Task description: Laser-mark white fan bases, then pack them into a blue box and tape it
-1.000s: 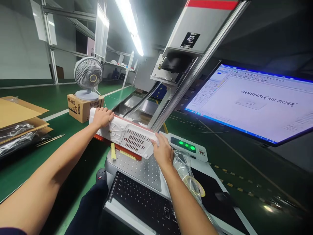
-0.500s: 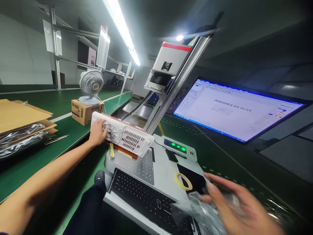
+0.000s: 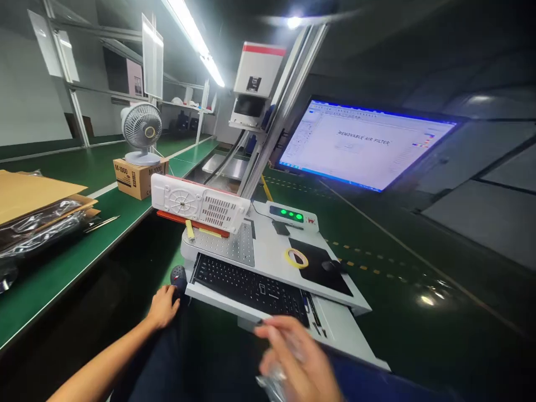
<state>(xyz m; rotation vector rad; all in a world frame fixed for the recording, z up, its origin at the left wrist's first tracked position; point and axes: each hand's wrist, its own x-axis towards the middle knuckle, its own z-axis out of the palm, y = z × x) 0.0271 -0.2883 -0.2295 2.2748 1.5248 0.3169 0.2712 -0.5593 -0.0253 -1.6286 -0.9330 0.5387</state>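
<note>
My right hand (image 3: 301,353), partly blurred, is closed on a crumpled clear plastic bag (image 3: 274,385) in front of the keyboard drawer. Low at the left, my left hand (image 3: 164,307) is empty, its fingers loosely bent and apart, beside my leg and near a dark shoe (image 3: 178,274). A white plastic panel (image 3: 218,211) with a round spoked grille and rows of slots stands on its long edge at the machine's perforated plate (image 3: 234,245). Against its lower edge lie an orange-red strip (image 3: 190,224) and a small yellow piece (image 3: 190,230).
The black keyboard (image 3: 247,285) sits in a pulled-out drawer. A yellow tape roll (image 3: 288,255) lies by the mouse pad (image 3: 322,271) and mouse (image 3: 334,266). The machine head (image 3: 257,75) hangs above, with a monitor (image 3: 360,162) at right. A fan (image 3: 142,128) stands on a carton (image 3: 134,180).
My left hand has let go of the white panel and dropped toward my leg. My right hand has moved left and lower with the plastic bag. The panel stays standing.
</note>
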